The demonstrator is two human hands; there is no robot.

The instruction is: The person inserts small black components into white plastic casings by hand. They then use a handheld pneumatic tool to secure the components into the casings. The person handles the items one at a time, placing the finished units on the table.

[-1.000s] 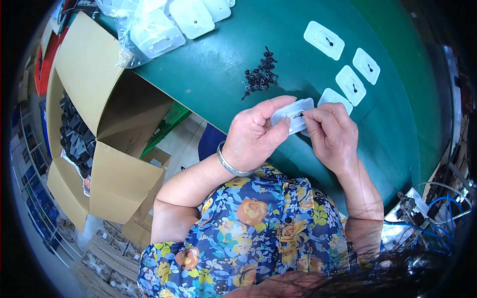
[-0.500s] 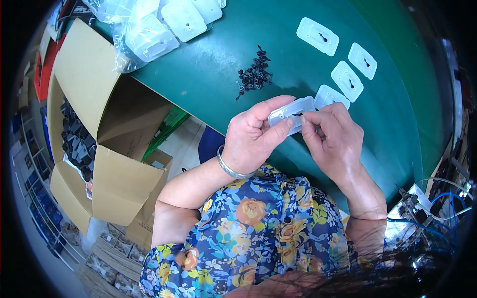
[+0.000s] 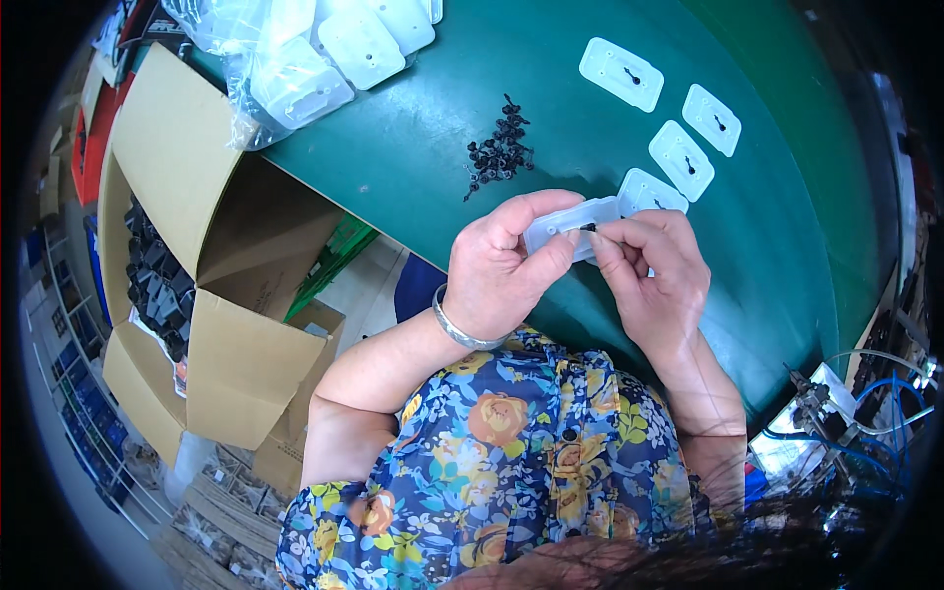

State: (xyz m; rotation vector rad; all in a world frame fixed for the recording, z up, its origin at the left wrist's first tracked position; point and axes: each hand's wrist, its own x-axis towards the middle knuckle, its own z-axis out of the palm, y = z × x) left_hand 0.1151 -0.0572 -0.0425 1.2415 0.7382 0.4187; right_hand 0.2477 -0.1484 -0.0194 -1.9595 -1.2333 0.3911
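A translucent white plastic cover (image 3: 547,231) with rounded corners is held tilted above the green table by my left hand (image 3: 501,265), thumb on its face and fingers behind. My right hand (image 3: 661,280) is closed in a pinch at a small black plastic part (image 3: 589,227) near the middle of that cover. How deep the part sits in it, the fingertips hide. Just beyond my right hand lies another such cover (image 3: 644,187), partly covered by the hand. Farther off to the right are more covers (image 3: 621,75), each with a black part in its middle.
A loose pile of small black parts (image 3: 500,149) lies on the green table (image 3: 413,187). At the far left, a clear bag (image 3: 258,88) spills several white covers (image 3: 362,49). Left of the table edge stands an open cardboard box (image 3: 231,364) of dark pieces. Cables and a device (image 3: 821,403) are at right.
The held cover has tipped a little, and my right fingers have shifted slightly left against the black part. The whole view has moved slightly. Both hands keep their grips.
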